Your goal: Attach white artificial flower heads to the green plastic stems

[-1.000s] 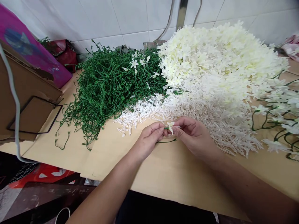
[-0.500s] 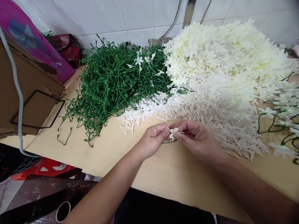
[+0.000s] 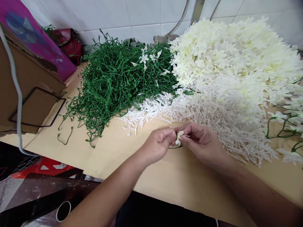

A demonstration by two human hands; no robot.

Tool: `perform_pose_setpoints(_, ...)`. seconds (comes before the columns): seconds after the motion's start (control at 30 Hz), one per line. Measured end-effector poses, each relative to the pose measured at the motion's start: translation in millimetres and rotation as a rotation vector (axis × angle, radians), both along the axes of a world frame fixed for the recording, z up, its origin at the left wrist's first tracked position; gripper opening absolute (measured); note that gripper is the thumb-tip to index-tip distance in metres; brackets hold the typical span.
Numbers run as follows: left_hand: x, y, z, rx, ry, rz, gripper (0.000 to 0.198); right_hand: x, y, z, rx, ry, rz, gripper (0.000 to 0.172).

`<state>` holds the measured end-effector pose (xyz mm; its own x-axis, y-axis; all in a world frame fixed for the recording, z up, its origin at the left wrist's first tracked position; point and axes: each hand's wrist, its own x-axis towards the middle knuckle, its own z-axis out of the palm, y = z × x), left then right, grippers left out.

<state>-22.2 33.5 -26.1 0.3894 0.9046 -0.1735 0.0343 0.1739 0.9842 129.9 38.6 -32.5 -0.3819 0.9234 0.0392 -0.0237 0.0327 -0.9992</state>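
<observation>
A small white artificial flower (image 3: 180, 134) sits between my two hands above the table. My left hand (image 3: 159, 143) is closed in a pinch at the flower's base, on a green stem (image 3: 176, 147) whose thin end shows below the fingers. From the right, my right hand (image 3: 203, 143) pinches at the flower's centre, where fine white stamen strands (image 3: 187, 136) stick out. Its fingertips partly hide the grip. Just beyond the hands lies a heap of white stamen strands (image 3: 208, 107).
Behind lie a tangled heap of green plastic stems (image 3: 113, 75) and a large pile of white petals (image 3: 229, 53). Finished-looking flowers on stems (image 3: 286, 123) lie at the right. A cardboard box (image 3: 30, 85) with a grey cable (image 3: 15, 78) stands left. Tan board (image 3: 123, 164) covers the table.
The view has shifted slightly, so the hands appear a little further right and lower. Both hands keep their pinch, and the flower between them has turned a little.
</observation>
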Motion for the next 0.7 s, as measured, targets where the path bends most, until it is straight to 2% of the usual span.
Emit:
perform_pose_setpoints(0.2,2,2,-3.2,0.004,0.03,0.035,0.041,-5,-2,0.0,-0.008,-0.065,-0.086,0.015)
perform_pose_setpoints(0.4,0,2,2.2,-0.037,-0.091,0.006,0.035,3,8,3.1,-0.135,-0.04,0.009,0.02)
perform_pose_setpoints(0.53,-2,3,3.8,-0.022,-0.046,0.037,0.032,6,12,2.2,-0.149,0.025,0.028,0.022)
perform_pose_setpoints(0.7,-1,4,1.2,0.003,0.004,0.034,0.03,4,10,2.2,-0.142,-0.026,0.003,0.021)
